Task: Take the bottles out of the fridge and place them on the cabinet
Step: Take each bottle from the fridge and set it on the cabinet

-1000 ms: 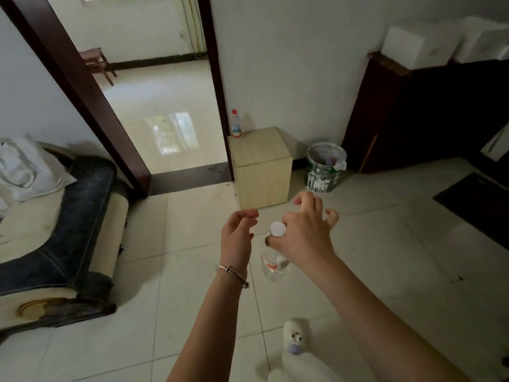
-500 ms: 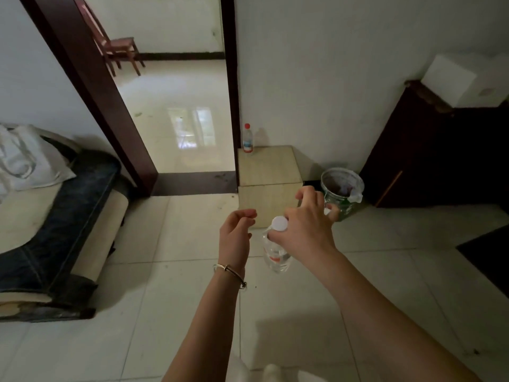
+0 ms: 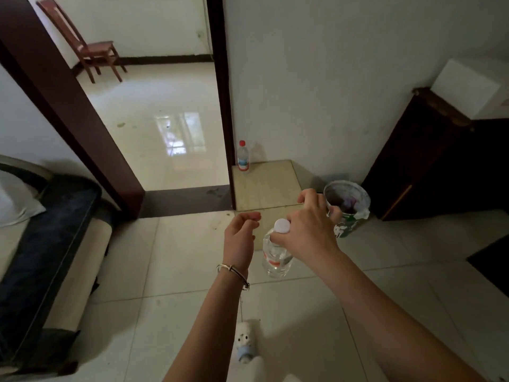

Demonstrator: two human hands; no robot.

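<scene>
Already one red-capped bottle (image 3: 243, 157) is standing on the small cabinet (image 3: 271, 186); her right hand (image 3: 308, 230) is gripping a white-capped bottle (image 3: 276, 256) by the neck, the left hand (image 3: 241, 238) hanging empty, loosely curled.

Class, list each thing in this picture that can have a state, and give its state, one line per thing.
Right hand: shut on the carried bottle, gripping its neck.
Left hand: empty, fingers loosely curled.
Carried bottle: capped, hanging upright, off the floor.
Red-capped bottle: capped, standing upright on the cabinet.
Cabinet: top bare except for that bottle.
Bin: open, lined, with rubbish inside.
</scene>
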